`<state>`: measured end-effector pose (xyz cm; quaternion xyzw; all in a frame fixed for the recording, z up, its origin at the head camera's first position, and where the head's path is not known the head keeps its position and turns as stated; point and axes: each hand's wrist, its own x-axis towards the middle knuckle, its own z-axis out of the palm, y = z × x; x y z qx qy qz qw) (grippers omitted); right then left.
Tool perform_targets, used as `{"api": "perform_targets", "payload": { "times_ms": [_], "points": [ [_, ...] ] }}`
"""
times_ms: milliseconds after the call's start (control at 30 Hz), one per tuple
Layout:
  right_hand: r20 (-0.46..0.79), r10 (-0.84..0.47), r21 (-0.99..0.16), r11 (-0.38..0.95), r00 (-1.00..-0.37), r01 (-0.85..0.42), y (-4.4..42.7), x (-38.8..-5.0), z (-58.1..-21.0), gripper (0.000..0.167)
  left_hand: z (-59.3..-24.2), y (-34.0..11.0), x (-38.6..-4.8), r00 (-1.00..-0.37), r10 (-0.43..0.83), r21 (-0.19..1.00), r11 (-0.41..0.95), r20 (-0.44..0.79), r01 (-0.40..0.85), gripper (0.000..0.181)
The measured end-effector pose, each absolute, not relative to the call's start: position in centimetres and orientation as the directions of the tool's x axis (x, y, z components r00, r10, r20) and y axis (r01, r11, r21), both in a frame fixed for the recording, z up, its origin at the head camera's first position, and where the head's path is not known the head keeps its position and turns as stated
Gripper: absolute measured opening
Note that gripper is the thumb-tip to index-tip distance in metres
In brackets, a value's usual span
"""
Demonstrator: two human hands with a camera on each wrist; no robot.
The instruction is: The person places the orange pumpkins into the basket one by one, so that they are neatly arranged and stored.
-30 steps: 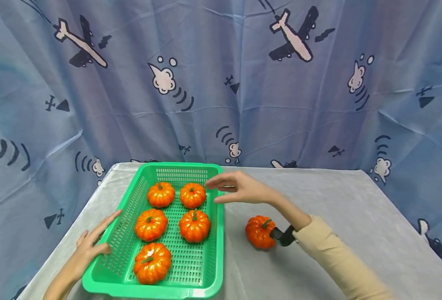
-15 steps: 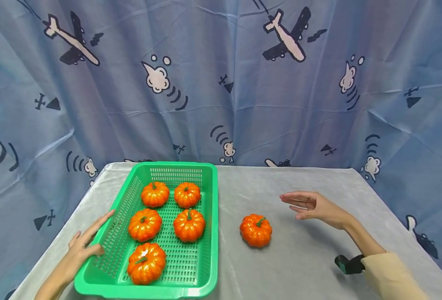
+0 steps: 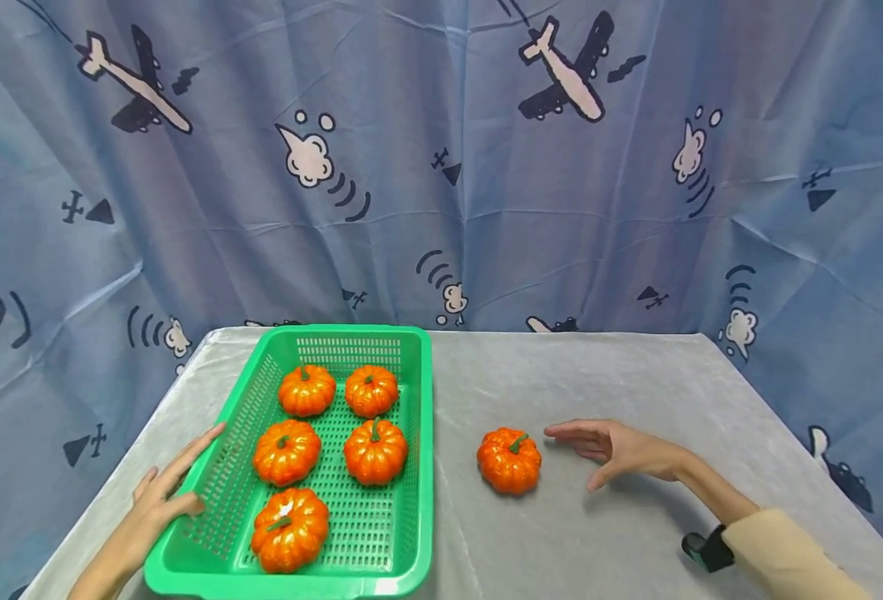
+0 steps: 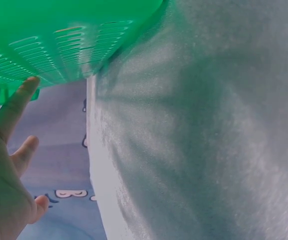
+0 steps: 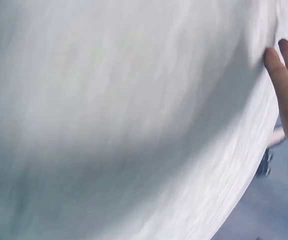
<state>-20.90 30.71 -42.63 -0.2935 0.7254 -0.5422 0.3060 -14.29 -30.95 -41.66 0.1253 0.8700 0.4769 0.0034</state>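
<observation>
Several shiny orange toy pumpkins with green stems, among them a front one (image 3: 290, 530), lie inside a green plastic basket (image 3: 424, 500). My left hand (image 3: 145, 512) rests at the basket's left rim, fingers extended and thumb lying over the edge. In the left wrist view, a fingertip meets the slotted outer wall. Another orange pumpkin (image 3: 509, 461) sits on the table right of the basket. Just to its right, apart from it, hovers my right hand (image 3: 625, 450), fingers extended and thumb spread, holding nothing. The right wrist view shows only part of that hand over the cloth.
A pale grey cloth covers the table (image 3: 599, 375). Behind it hangs a blue curtain (image 3: 411, 167) printed with airplanes. A black wrist strap piece (image 3: 707, 550) hangs below the right sleeve (image 3: 786, 554).
My right hand has left the basket's far right side, swung right past the lone pumpkin, then dropped lower and come closer to it. My left hand stays at the rim; the view shifts slightly.
</observation>
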Motion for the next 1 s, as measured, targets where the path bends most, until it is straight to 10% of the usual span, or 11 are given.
{"api": "perform_targets", "payload": {
  "times_ms": [233, 567, 1000],
  "points": [
    [-0.022, -0.824, -0.96, 0.176, -0.566, -0.22, 26.9, -21.0, -43.5, 0.093, -41.7, -30.9, -14.2, -0.97, 0.218, 0.834, 0.512, 0.104, 0.204, 0.083],
    [-0.065, -0.762, -0.865, 0.365, -0.645, -0.345, 22.1, -22.1, -43.5, 0.109, -41.9, -30.9, -14.2, -0.969, 0.214, 0.823, 0.523, 0.125, 0.222, 0.082],
    [0.166, -0.749, -0.767, 0.311, -0.642, -0.561, 18.6, -22.6, -45.1, 0.065, -41.7, -31.0, -14.0, -0.972, 0.205, 0.822, 0.529, 0.116, 0.21, 0.082]
  ]
}}
